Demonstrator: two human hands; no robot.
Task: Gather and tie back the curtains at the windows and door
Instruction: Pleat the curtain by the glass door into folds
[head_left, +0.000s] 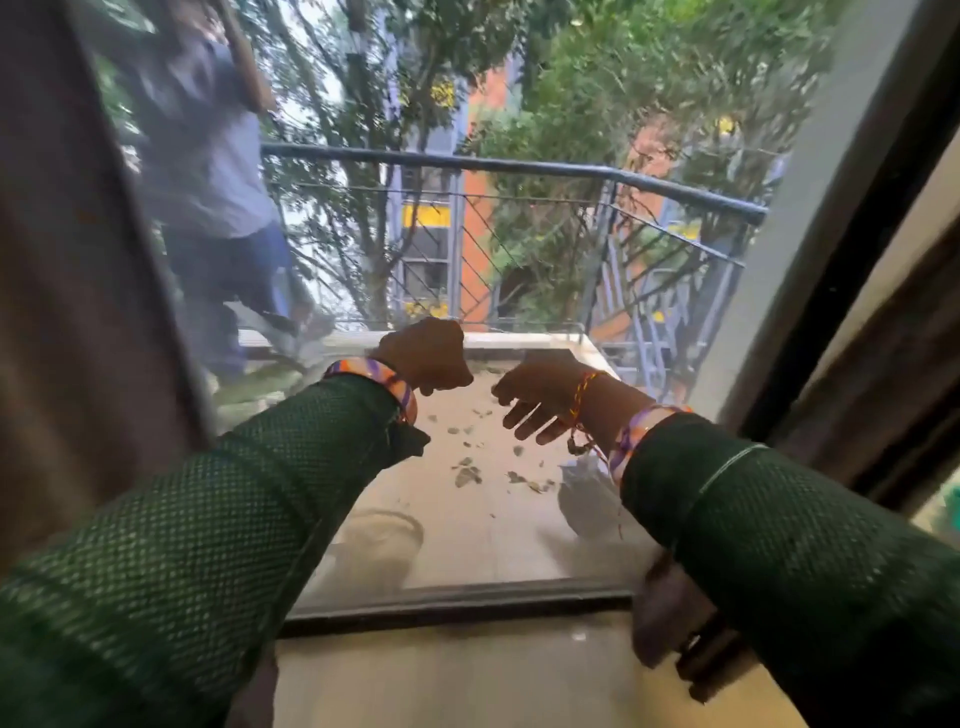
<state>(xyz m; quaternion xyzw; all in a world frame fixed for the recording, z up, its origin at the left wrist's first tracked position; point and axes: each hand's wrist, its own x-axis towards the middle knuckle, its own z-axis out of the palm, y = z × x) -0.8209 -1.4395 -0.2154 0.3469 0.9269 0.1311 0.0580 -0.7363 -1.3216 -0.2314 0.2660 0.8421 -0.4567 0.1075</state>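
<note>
Green-sleeved, my left hand (426, 358) curls into an empty fist; my right hand (540, 400) hangs loosely open, beside the brown curtain (67, 291).

Both of the person's forearms were covered by long dark green sleeves (223, 519) of a mesh-textured knit with a fine diamond pattern, and a thin pale thread (730, 467) lay across the right sleeve near its cuff. At each cuff sat a wide woven wristband striped in orange, purple and white, one on the left wrist (379, 379) and one on the right (636, 434). The right wrist also carried a thin braided red-and-yellow thread bracelet (583, 397) with loose ends dangling below it.
</note>
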